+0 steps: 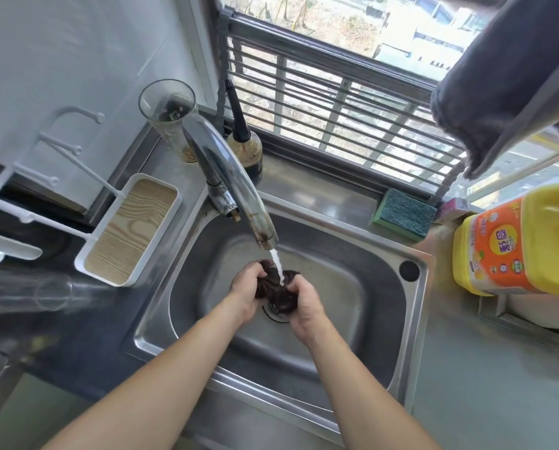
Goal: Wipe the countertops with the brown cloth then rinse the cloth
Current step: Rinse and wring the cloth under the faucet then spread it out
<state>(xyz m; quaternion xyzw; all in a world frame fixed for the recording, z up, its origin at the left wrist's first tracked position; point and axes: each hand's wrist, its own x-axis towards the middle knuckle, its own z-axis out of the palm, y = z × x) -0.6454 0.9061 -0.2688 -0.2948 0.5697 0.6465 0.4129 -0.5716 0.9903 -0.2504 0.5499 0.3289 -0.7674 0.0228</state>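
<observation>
**Fingers closed round the cloth under running water**

Fingers (pixel 261 271) of the left hand (pixel 245 289) and of the right hand (pixel 304 300) are curled tightly about the brown cloth (pixel 276 287), which is bunched between them above the drain of the sink (pixel 385 319). A thin stream from the faucet (pixel 236 186) is received on the top of the bundle.

Water could be thrown onto the countertop (pixel 486 384) if the cloth is squeezed hard or lifted toward the spout. Were the grip loosened, the cloth could be dropped onto the drain, so that the outflow is blocked. Dirt may be kept inside the folds unless the bundle is opened out.
</observation>
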